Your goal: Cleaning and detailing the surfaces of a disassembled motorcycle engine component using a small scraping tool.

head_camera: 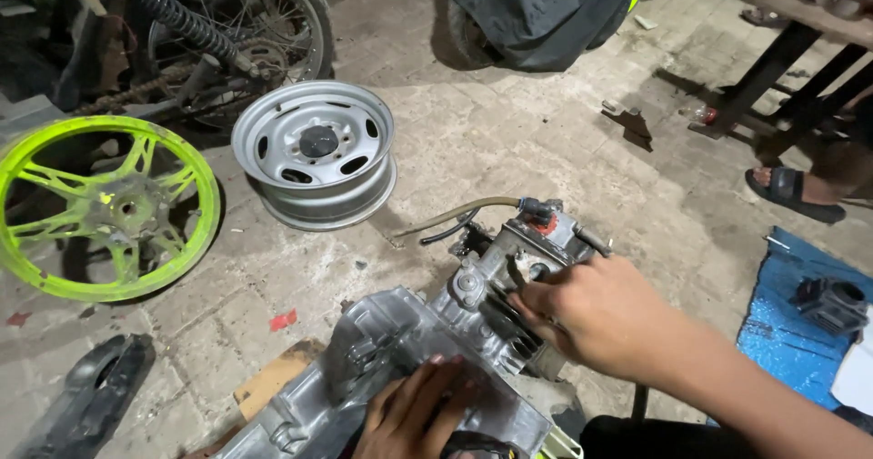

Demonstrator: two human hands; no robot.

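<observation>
- One grimy silver scooter engine (427, 350): our left hand (414, 414) lies flat on its casing, right hand (591, 314) pinching the cylinder head (536, 241).
- Nearby: steel wheel rim (314, 154), neon-green alloy wheel (105, 206).

A worn paved floor (509, 141) of grey blocks is spreading out beyond the hands, lying in dim, uneven light. Up and to the left of the hands, a silver wheel rim (314, 153) is resting flat, and a bright green spoked wheel (105, 206) is lying further left. A dark-legged bench (800, 32) is standing far to the upper right. A blue sheet (791, 332) is lying right of the hands.
</observation>
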